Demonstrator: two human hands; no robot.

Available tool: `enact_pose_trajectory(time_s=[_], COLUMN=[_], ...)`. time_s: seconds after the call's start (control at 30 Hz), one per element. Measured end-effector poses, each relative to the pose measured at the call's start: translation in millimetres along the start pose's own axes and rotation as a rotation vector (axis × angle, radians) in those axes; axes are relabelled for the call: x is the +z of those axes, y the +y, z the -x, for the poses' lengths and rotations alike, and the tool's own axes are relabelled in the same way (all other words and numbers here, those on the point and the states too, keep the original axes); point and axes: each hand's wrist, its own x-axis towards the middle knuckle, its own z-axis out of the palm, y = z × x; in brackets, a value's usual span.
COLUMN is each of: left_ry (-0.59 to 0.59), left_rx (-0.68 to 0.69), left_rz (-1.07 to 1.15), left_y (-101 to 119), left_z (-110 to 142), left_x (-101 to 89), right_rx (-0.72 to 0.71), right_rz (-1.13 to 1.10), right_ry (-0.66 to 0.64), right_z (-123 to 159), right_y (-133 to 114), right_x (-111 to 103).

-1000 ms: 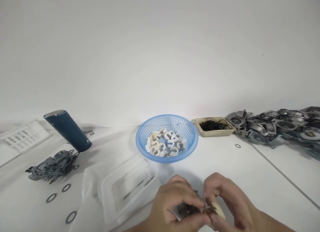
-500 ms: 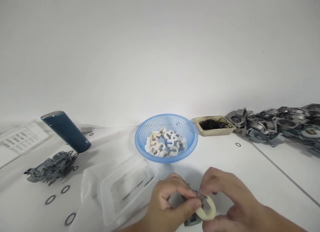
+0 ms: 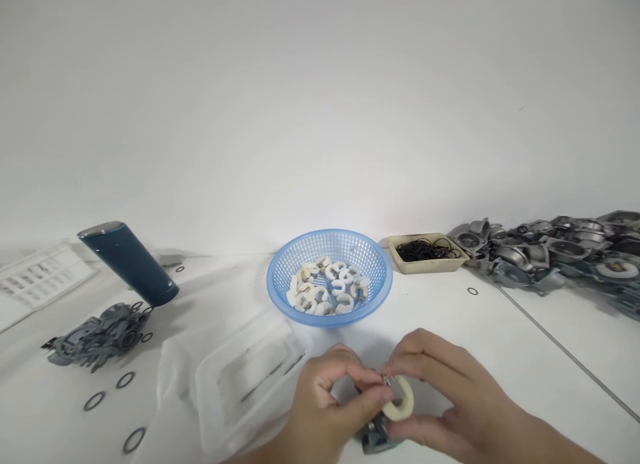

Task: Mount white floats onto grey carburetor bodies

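Observation:
A cream U-shaped carburetor float (image 3: 408, 403) with a small metal hinge is held up between both hands at the lower middle. My left hand (image 3: 327, 399) pinches its hinge end between thumb and forefinger. The fingers of my right hand (image 3: 450, 399) touch the hinge from above, and its thumb lies against the float's lower curve. Beneath the hands a grey metal carburetor body (image 3: 376, 441) shows in part; the rest of it is hidden. Farther back, a blue mesh basket (image 3: 330, 317) holds several similar floats (image 3: 344, 304).
A cream tray (image 3: 433, 267) of black rubber rings and a heap of metal carburetor bowls (image 3: 540, 251) lie right. To the left are a clear plastic tray (image 3: 213, 411), carburetor (image 3: 97, 336), dark blue flask (image 3: 131, 264), white basket (image 3: 45, 281) and several loose rings (image 3: 134, 440).
The float has shifted slightly left and up, turning a little between my fingers. My right hand has moved left with its thumb against the float. The view has shifted slightly.

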Motion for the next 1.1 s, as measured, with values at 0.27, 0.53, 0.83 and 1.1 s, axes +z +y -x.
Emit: enact_pose_trajectory(time_s=[0.27, 0.53, 0.83, 1.1], left_ry=[-0.148, -0.501, -0.345, -0.221], left_rx=[0.152, -0.147, -0.172, -0.104], left_rz=[-0.298, -0.798, -0.593, -0.357], left_y=[-1, -15, -5, -13], left_z=[-2, -9, 3, 12], left_x=[-3.8, -2.0, 0.6, 4.9], right_rx=[0.199, 0.629, 0.681, 0.653], right_rz=[-0.137, -0.668, -0.889, -0.983], right_ry=[-0.024, -0.152, -0.164, -0.103], right_z=[21, 39, 38, 40], right_y=[30, 55, 44, 40], right_x=[-12, 7, 15, 25])
